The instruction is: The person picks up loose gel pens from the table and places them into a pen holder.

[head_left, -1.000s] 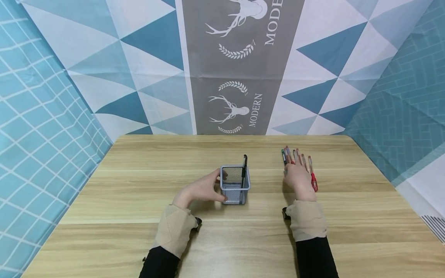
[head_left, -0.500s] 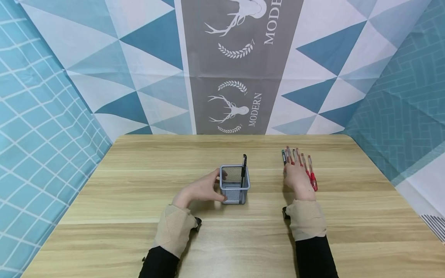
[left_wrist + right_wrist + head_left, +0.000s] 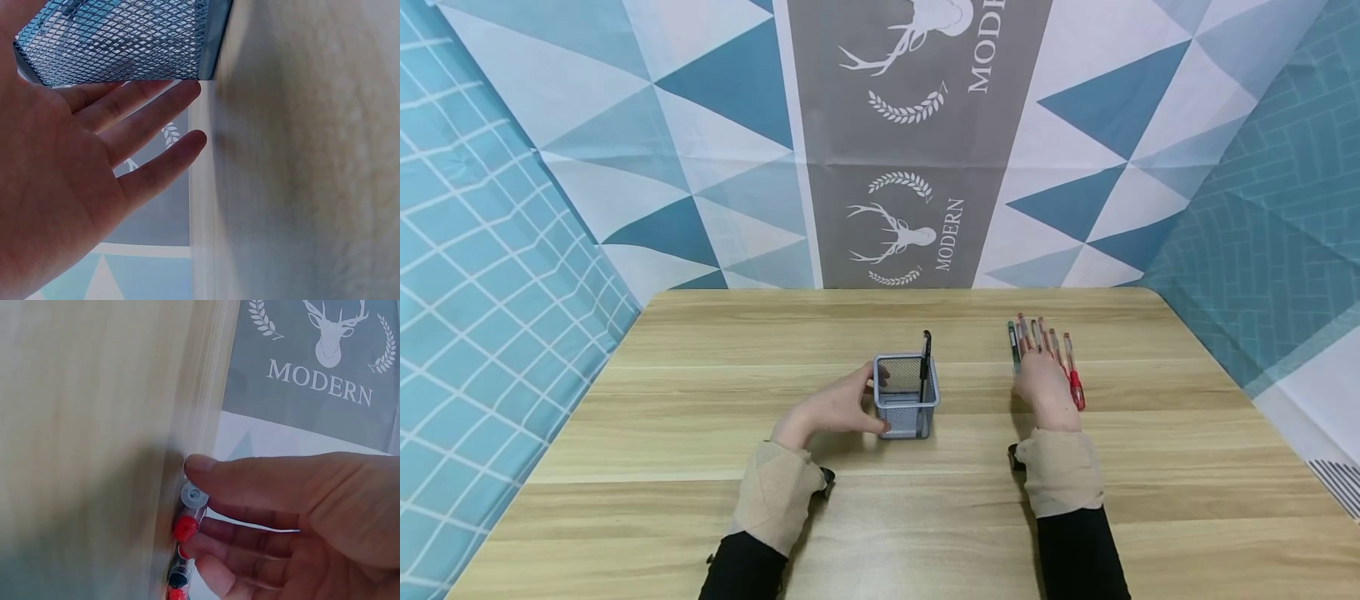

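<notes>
A square silver-grey mesh pen holder (image 3: 907, 421) stands upright mid-table with one black pen (image 3: 927, 343) leaning in its right side. My left hand (image 3: 838, 407) grips the holder's left side, thumb at the front and fingers behind; in the left wrist view its lower fingers lie nearly straight beneath the mesh (image 3: 125, 47). To the right, my right hand (image 3: 1043, 387) is over a row of pens lying flat. Its thumb and curled fingers close around a clear-ended pen (image 3: 194, 495) beside a red-ended pen (image 3: 185, 528); the palm hides much of the row.
At the row's left end lies a green-capped pen (image 3: 1012, 337), and a red pen (image 3: 1077, 390) lies at its right end. The wooden table (image 3: 715, 342) meets a patterned backdrop (image 3: 887, 150) at its far edge. Blue cloth (image 3: 490, 292) hangs at the left.
The fingers of my right hand have drawn in slightly over the pens, uncovering more of the green-capped pen. My left hand and the pen holder stay in place.
</notes>
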